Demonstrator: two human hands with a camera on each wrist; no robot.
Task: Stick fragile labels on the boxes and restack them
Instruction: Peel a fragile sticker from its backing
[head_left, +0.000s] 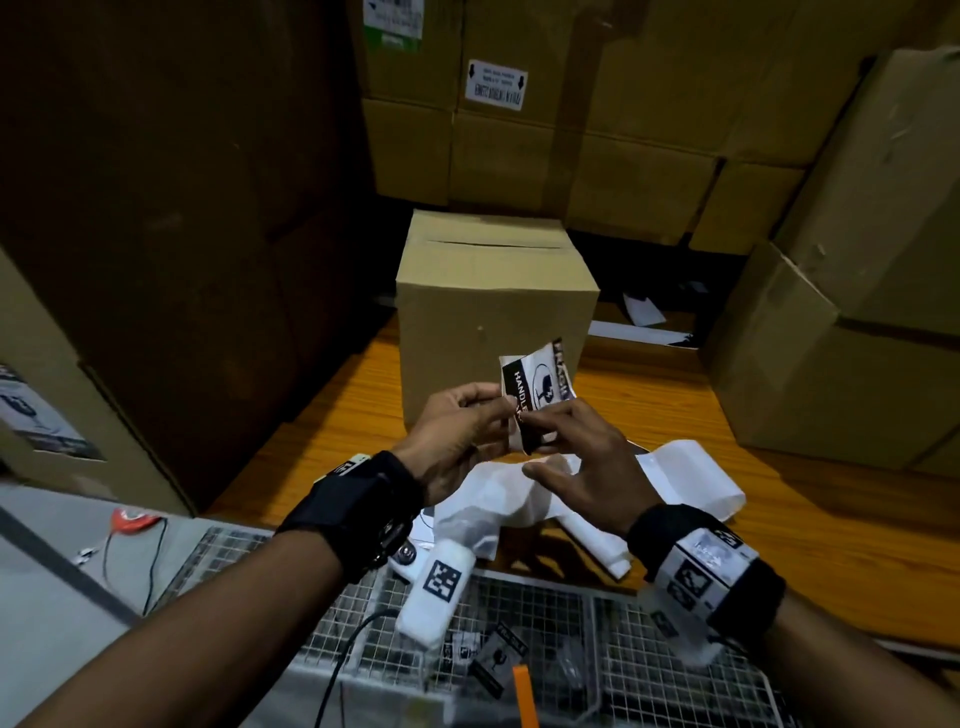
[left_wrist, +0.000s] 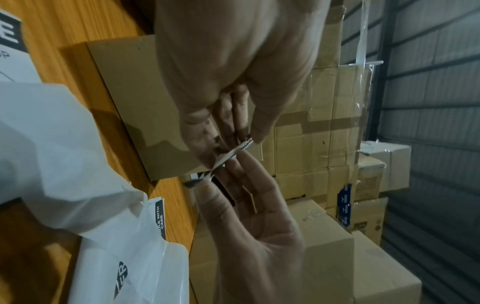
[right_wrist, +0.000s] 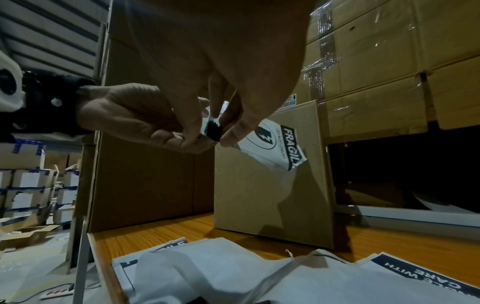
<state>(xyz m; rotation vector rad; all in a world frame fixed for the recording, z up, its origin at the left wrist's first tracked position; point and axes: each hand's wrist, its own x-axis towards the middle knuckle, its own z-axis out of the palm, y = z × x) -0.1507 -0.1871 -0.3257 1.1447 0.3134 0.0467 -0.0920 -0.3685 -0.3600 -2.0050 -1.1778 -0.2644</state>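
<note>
A black-and-white fragile label (head_left: 540, 382) is held upright in front of a plain brown box (head_left: 493, 291) standing on the wooden table (head_left: 701, 493). My left hand (head_left: 498, 404) pinches the label's lower left corner. My right hand (head_left: 537, 430) pinches the same corner from the right, its other fingers spread. In the right wrist view the label (right_wrist: 276, 144) shows the word FRAGILE, curling away from both fingertips in front of the box (right_wrist: 259, 195). In the left wrist view the label (left_wrist: 231, 154) is seen edge-on between the two hands.
Loose white backing sheets (head_left: 524, 501) and more labels lie on the table under my hands. Tall stacks of cartons (head_left: 597, 130) close in behind and on both sides. A wire-mesh basket (head_left: 571, 623) with small items sits at the near edge.
</note>
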